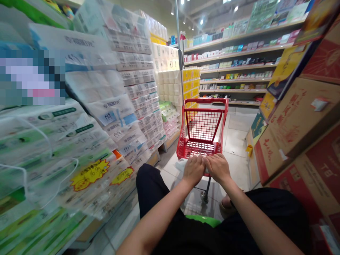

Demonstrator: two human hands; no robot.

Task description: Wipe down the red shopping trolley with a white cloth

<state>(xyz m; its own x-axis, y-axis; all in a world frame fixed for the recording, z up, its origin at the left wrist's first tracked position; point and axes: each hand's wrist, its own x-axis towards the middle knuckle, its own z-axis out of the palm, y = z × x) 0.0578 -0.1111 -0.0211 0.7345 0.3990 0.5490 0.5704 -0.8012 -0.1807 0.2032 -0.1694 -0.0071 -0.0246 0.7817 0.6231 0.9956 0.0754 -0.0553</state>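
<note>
A small red shopping cart (204,125) with a mesh basket stands straight ahead of me, and no goods show inside it. My left hand (193,170) is closed over the near end of the cart, where its handle is. Right beside it, almost touching, my right hand (217,167) is wrapped over the same end. Both hands hide most of the handle. Something pale and crumpled (181,165) pokes out at the left of my left hand; I cannot tell what it is. One cart wheel (204,197) shows on the floor below.
Tall stacks of packaged tissue rolls (132,71) line the left side. Cardboard boxes (294,117) are piled on the right. Shelves of small goods (233,63) stand at the back, beyond the tiled floor (235,145). A green seat edge (203,220) shows between my legs.
</note>
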